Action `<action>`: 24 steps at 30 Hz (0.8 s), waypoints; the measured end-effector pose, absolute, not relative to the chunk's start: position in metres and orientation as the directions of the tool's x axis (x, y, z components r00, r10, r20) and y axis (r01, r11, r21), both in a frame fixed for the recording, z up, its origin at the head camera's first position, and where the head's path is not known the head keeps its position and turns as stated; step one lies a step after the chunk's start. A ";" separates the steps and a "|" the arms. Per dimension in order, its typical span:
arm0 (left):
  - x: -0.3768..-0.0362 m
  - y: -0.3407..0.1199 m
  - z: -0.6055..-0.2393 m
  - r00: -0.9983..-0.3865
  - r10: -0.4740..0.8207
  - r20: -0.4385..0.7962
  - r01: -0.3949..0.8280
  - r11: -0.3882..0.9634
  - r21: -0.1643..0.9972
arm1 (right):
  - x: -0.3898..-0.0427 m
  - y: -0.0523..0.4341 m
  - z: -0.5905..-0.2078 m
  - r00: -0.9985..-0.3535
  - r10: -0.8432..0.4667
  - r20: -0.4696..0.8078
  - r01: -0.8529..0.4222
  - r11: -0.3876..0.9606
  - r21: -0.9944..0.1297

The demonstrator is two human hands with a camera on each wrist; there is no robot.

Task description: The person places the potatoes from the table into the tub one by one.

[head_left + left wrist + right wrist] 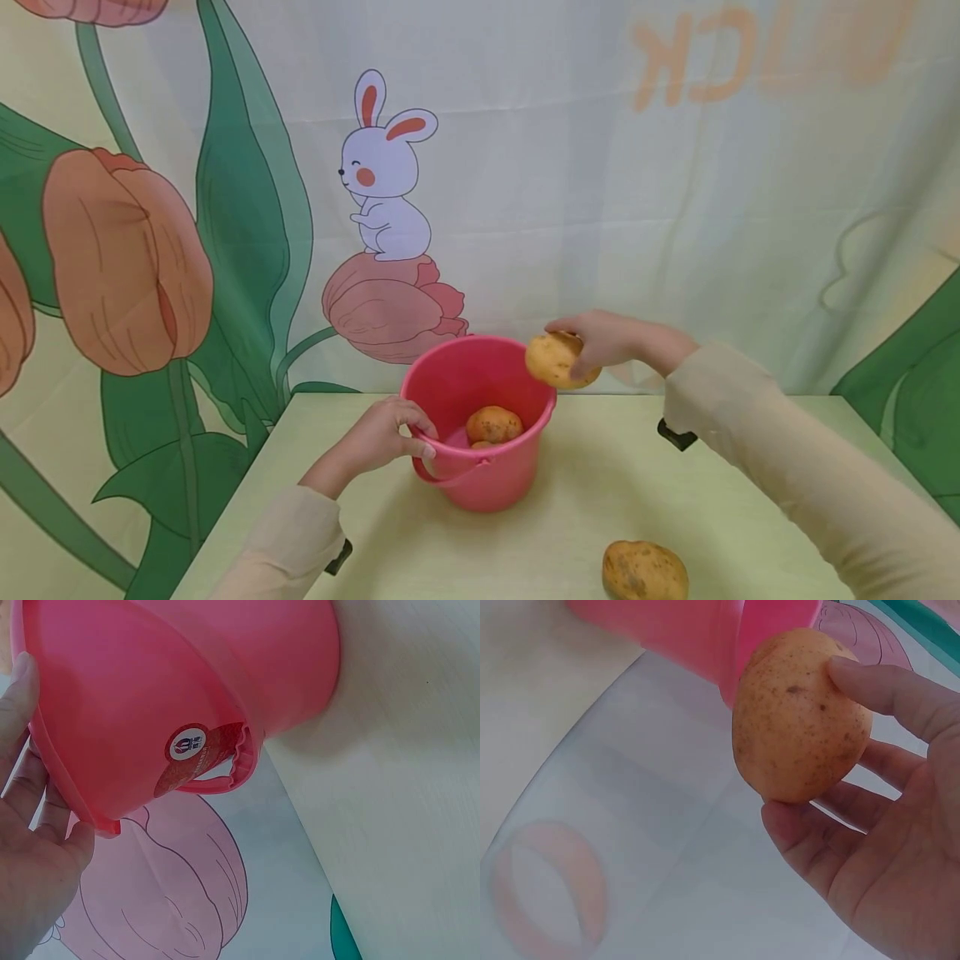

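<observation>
A pink bucket (491, 483) stands on the table, its mouth leaning toward the head camera. My left hand (386, 437) grips its left rim, thumb outside and fingers over the edge; the left wrist view has this hand (37, 825) at the rim beside a label (191, 750). My right hand (607, 337) holds a potato (555, 360) in the air at the bucket's right rim. In the right wrist view, thumb and fingers pinch this speckled potato (799, 720) from both sides. Inside the bucket lies another potato (495, 425), with part of one more below it, mostly hidden by the rim.
Near the front edge of the pale table (570, 533) lies a loose potato (645, 571), cut off by the frame. The bucket's handle (450, 479) hangs down its near side. Behind the table hangs a printed curtain (540, 208) with a rabbit and tulips.
</observation>
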State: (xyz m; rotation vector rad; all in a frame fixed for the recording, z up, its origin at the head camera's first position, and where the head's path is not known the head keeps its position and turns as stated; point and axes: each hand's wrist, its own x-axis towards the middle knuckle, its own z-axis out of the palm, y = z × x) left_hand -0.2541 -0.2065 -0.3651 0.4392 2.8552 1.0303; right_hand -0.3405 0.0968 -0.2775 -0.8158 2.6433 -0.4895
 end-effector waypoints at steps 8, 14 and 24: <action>-0.254 -0.207 -0.365 -0.952 0.305 0.031 0.257 0.736 0.627 | -0.338 0.080 -0.277 -0.776 -0.591 -0.220 -0.490 0.785 -0.379; -0.254 -0.207 -0.366 -0.948 0.315 0.045 0.275 0.736 0.618 | -0.337 0.066 -0.279 -0.777 -0.585 -0.230 -0.478 0.788 -0.389; -0.255 -0.208 -0.366 -0.952 0.304 0.037 0.259 0.735 0.627 | -0.335 0.052 -0.282 -0.765 -0.607 -0.216 -0.504 0.772 -0.387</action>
